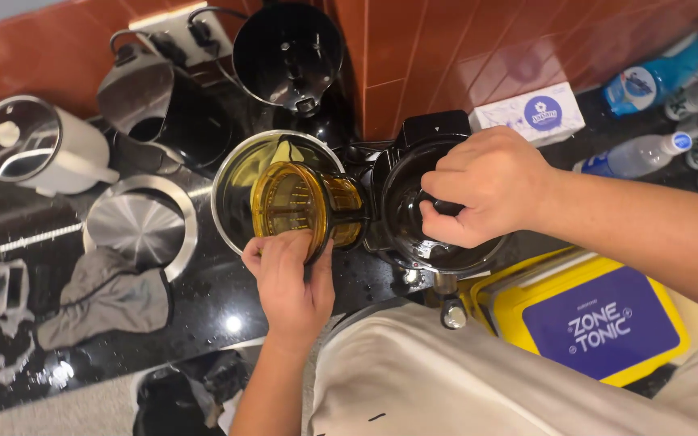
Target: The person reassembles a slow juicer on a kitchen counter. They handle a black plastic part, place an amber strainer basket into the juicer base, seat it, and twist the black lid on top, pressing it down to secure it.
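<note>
My left hand (288, 278) grips a translucent amber plastic jug (304, 206) by its lower rim, tilted on its side over a round steel bowl (232, 182). My right hand (490, 186) reaches into the black bowl of a juicer (438, 246) and closes on a dark part inside it; that part is mostly hidden by my fingers. The jug touches the juicer's left side. Both stand on a glossy black counter (203, 315).
A black blender jar (288, 52), a kettle (151, 101) and a white jug with a glass lid (42, 145) stand at the back. A steel lid (140, 222) and grey cloth (107, 299) lie left. Tissue box (531, 113), bottles (648, 153), a yellow-and-purple box (591, 319) sit right.
</note>
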